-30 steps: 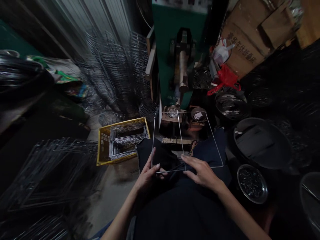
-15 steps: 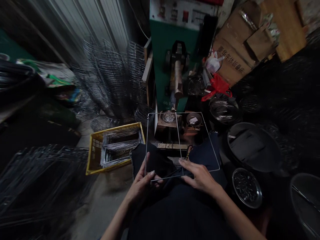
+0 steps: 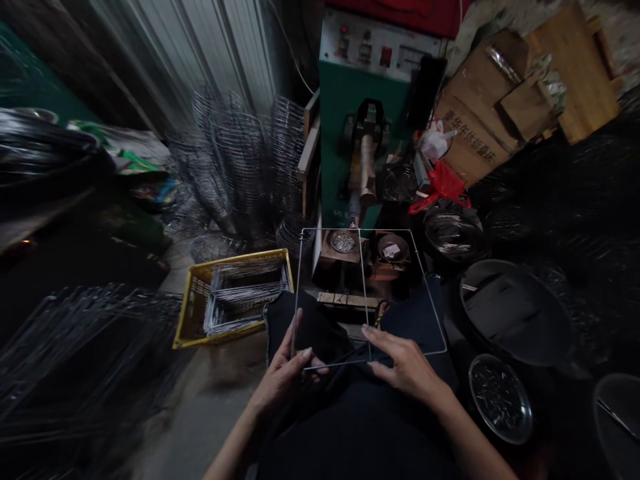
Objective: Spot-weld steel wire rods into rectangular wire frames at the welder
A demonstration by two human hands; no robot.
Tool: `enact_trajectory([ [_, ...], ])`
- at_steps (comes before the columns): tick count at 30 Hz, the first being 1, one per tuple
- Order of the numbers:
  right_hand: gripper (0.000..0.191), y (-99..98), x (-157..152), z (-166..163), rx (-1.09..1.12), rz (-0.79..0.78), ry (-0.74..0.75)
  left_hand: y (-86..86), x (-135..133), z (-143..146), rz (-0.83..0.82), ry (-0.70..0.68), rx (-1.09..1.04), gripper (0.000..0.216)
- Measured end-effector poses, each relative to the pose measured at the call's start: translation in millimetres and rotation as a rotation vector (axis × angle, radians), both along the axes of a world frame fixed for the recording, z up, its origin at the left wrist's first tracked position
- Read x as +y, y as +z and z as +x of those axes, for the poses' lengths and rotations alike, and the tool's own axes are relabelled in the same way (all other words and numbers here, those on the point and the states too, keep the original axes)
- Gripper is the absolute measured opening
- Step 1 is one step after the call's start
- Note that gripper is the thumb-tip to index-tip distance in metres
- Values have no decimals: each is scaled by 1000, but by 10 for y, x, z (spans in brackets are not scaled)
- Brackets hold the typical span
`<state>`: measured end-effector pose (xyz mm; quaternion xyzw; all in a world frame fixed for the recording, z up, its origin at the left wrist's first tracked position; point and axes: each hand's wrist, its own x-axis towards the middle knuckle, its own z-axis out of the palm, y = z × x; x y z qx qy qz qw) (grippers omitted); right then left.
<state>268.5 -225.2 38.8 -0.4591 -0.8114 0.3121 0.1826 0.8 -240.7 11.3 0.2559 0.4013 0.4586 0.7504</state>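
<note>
A thin rectangular wire frame [image 3: 300, 280] with one cross wire lies flat over my lap, reaching toward the green machine [image 3: 350, 120]. My left hand [image 3: 285, 377] pinches the frame's near left corner, thumb over the wire. My right hand [image 3: 405, 363] grips the near edge where the cross wire meets it, fingers curled on the wire. Both hands rest above my dark trousers.
A yellow crate [image 3: 193, 313] of stacked wire frames sits at left, with tall stacks of wire racks [image 3: 240, 160] behind it. A metal bowl of small parts [image 3: 500, 398] and a dark pan [image 3: 515, 313] lie at right. Cardboard boxes [image 3: 475, 127] and a red bag [image 3: 443, 185] stand behind.
The view has shifted a little, showing more of the machine's panel. My hands keep the same hold on the wire frame, which stays over my lap.
</note>
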Motion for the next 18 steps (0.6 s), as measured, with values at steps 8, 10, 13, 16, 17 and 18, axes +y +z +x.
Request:
enact_trajectory([
  [8,69,-9,48,-18,1,2,0,-75,51,-33,36,-13,9,99],
  [10,69,-16,52,-13,-1,0,2,-89,56,-39,37,-11,-5,99],
  [13,68,-37,55,-1,-11,-6,1,-94,59,-46,26,-22,-5,99],
  [16,66,-55,60,8,-10,-8,0,-80,64,-49,36,-22,-1,98],
  [17,66,-57,63,8,-5,-9,0,-74,67,-50,43,-20,1,98],
  [18,66,-56,65,7,0,-12,0,-68,69,-51,45,-21,4,97],
])
